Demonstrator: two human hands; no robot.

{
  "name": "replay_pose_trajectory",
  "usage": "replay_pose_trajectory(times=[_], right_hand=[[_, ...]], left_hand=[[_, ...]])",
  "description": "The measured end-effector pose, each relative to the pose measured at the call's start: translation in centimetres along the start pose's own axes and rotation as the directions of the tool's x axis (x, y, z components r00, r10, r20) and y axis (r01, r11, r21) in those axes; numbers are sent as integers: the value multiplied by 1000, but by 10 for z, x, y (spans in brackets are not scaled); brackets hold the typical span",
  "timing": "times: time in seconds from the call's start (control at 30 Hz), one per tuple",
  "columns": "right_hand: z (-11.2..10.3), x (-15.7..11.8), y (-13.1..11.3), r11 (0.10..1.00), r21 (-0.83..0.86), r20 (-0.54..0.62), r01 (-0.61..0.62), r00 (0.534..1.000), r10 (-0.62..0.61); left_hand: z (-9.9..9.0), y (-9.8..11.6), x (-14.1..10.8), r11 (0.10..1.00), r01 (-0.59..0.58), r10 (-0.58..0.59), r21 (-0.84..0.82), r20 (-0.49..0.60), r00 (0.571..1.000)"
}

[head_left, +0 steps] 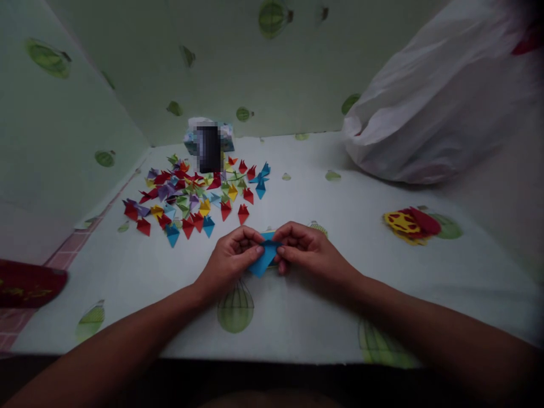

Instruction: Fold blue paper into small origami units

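A blue folded paper (264,260) is held between my two hands near the middle of the table, one corner pointing down toward me. My left hand (238,249) pinches its left side with thumb and fingers. On the right side, my right hand (300,246) is closed on the same paper, thumb on its upper right part. Behind and below the blue paper, a thin pale yellow edge shows; what it belongs to is hidden. Many small folded paper pieces (198,221) in red, blue, yellow, green and purple lie in a spread to the left beyond my hands.
A tissue box (228,136) with a dark, pixelated object (209,150) before it stands behind the paper pieces. A white plastic bag (408,124) fills the back right. Yellow and red cutouts (410,224) lie at right. A red item (32,283) is at the left edge.
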State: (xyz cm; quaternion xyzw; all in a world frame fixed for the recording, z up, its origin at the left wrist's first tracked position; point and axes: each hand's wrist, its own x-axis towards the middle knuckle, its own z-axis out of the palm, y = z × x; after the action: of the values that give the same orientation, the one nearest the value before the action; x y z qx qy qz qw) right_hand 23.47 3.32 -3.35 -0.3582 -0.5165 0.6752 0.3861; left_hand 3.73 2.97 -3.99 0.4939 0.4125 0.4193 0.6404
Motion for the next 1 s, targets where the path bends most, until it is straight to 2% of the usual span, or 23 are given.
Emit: replay_pose_trajectory(times=[0.17, 0.37, 0.67, 0.87, 1.0], right_hand=[[-1, 0, 2, 999, 34, 2, -4, 1000, 4], [-1, 0, 5, 998, 41, 37, -57, 998, 55], [-1, 0, 1, 993, 104, -67, -54, 996, 61], [-1, 0, 2, 991, 62, -9, -121, 993, 122], [-1, -1, 1, 997, -2, -39, -74, 997, 74]], left_hand=[[-2, 1, 0, 1000, 8, -7, 23, -25, 1000], [0, 2, -1, 998, 58, -58, 23, 11, 998], [2, 7, 0, 998, 3, 1, 60, -72, 997], [1, 4, 0, 997, 8, -5, 73, -41, 999], [0, 2, 0, 997, 7, -5, 79, -21, 1000]])
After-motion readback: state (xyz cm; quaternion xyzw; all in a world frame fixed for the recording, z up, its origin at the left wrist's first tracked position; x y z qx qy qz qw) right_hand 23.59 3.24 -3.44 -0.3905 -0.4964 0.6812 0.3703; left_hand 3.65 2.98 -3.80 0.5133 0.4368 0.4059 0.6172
